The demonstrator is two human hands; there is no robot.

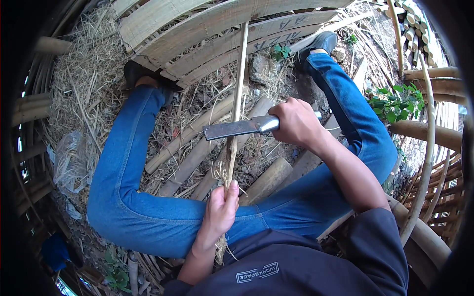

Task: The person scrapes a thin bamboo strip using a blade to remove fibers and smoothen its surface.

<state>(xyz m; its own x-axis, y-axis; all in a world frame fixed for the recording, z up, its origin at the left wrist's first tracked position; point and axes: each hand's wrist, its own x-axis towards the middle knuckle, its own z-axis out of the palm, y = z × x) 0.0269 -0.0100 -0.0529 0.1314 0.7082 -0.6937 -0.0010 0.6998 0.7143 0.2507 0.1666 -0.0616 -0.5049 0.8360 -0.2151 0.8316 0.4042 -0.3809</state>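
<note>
My left hand is closed around the near end of a long, thin bamboo strip, between my thighs. Curled shavings cling to the strip just beyond my thumb. The strip runs away from me, its far end against a slatted wooden panel. In my right hand is the metal handle of a broad-bladed knife. Its blade points left and lies across the strip, hiding a short stretch of it. Whether the cutting edge bites into the strip, I cannot tell.
My jeans-clad legs spread to either side of the work. Several bamboo poles lie on the ground beneath. Straw and shavings heap up at left, near a clear plastic bag. Bamboo rails and a leafy plant stand at right.
</note>
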